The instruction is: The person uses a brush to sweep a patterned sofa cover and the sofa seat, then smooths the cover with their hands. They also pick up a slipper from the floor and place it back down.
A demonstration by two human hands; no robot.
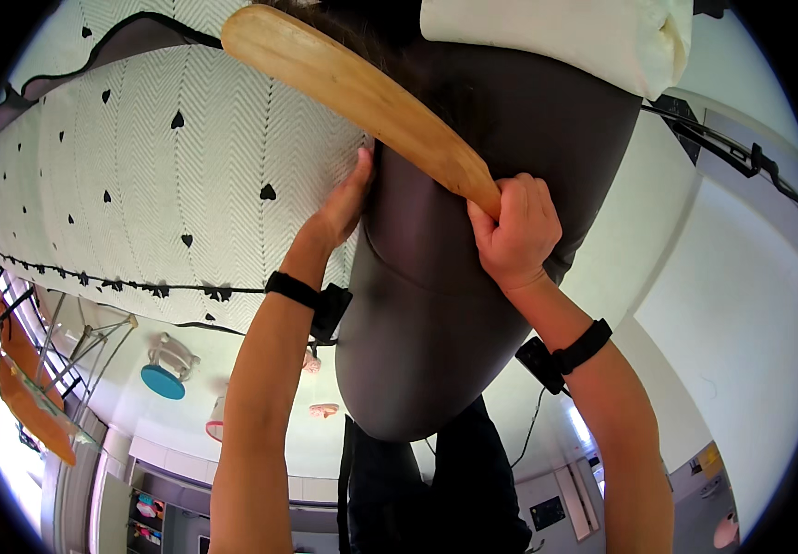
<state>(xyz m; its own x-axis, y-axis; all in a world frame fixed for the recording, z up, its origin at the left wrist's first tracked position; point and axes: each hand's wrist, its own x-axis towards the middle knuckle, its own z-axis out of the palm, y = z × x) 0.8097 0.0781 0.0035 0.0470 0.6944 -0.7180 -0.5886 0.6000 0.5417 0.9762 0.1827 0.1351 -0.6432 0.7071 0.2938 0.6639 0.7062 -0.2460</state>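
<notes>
My right hand (522, 232) is closed around the narrow end of a long, curved wooden brush (364, 97). Dark bristles show along the far side of its wooden back, over a dark brown, leather-like padded bed edge (433, 332). My left hand (349, 201) rests where a white quilted bed cover (143, 166) with black hearts meets that padding. Its thumb side shows, but most of the fingers are hidden, so I cannot tell whether they grip anything. Both wrists wear black straps with small black boxes.
A white rolled bundle (551, 34) lies on the padding at the top right. On the floor stand a blue-topped stool (163, 381) and pink slippers (323, 410). A metal rack (87, 346) is at the left, and a black cable (752, 159) runs at the right.
</notes>
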